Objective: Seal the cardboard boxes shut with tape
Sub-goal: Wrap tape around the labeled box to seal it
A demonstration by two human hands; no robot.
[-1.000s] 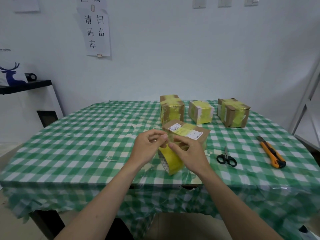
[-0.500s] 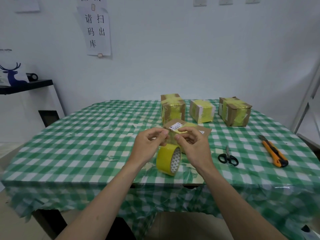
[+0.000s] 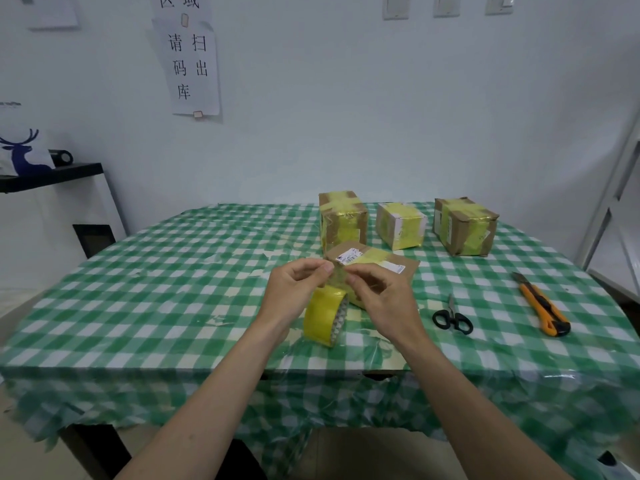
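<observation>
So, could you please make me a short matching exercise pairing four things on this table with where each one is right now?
Things:
1. tape roll
2. scissors
3. utility knife
4. white-sided box

Places:
A. far right, near the table's edge
B. back row, between two brown boxes
C. hanging below the two hands
D. lying flat between the right hand and the knife

Pairs: 1-C, 2-D, 3-A, 4-B

I'm in a small parcel-packing room, a stockroom of sorts; at twelve o'clock taped cardboard boxes [image 3: 343, 220] sit on my checked table [image 3: 173, 289]; at eleven a wall notice [image 3: 188, 64] reads scan-out; scissors [image 3: 452, 318] and box cutter [image 3: 543, 310] lie at two.
</observation>
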